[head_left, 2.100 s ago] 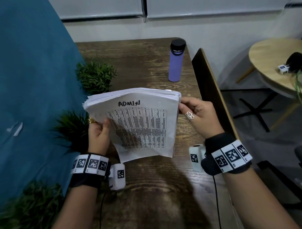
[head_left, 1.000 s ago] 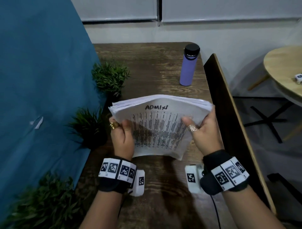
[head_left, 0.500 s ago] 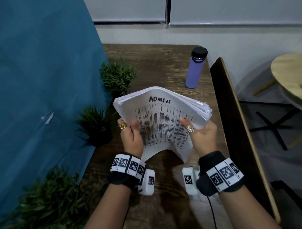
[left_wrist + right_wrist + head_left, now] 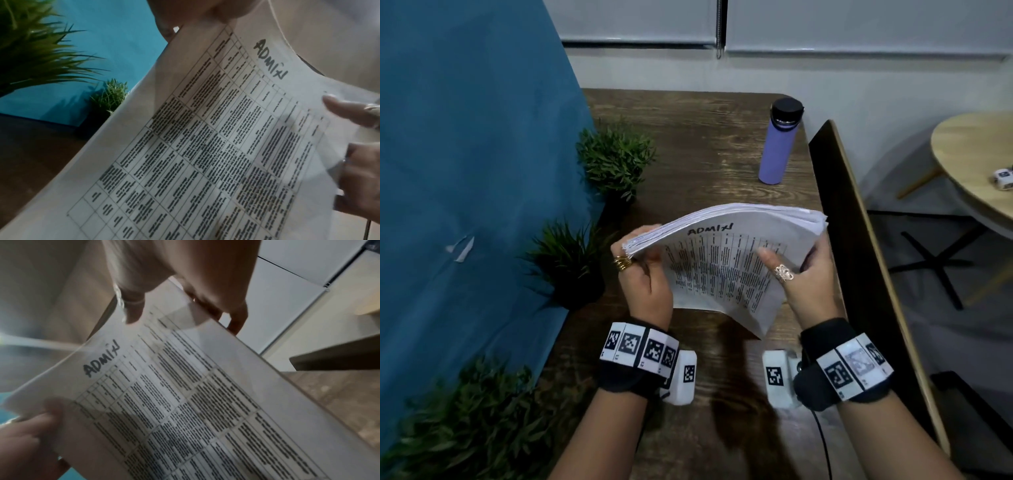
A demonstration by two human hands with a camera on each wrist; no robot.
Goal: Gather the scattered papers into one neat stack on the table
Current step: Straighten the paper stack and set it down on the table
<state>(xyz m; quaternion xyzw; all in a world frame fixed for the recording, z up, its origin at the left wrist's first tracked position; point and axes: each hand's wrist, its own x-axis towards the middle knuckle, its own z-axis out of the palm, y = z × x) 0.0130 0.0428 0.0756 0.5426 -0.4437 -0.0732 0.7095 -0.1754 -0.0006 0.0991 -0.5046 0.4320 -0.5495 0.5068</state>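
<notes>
A thick stack of white papers is held above the dark wooden table, bowed upward in the middle. Its top sheet bears a printed grid and the handwritten word ADMIN, which also shows on the papers in the left wrist view and on the papers in the right wrist view. My left hand grips the stack's left edge, thumb on top. My right hand grips the right edge, thumb on the top sheet and fingers behind. No loose sheets show on the table.
A purple bottle with a black cap stands at the far right of the table. Two small potted plants stand along the blue cloth on the left. A dark panel borders the right edge. A round table stands beyond.
The stack stays in both hands; it has bowed upward and tilted, its right side rising. My right hand shifted from the side edge to thumb-on-top. The head view drifted left.
</notes>
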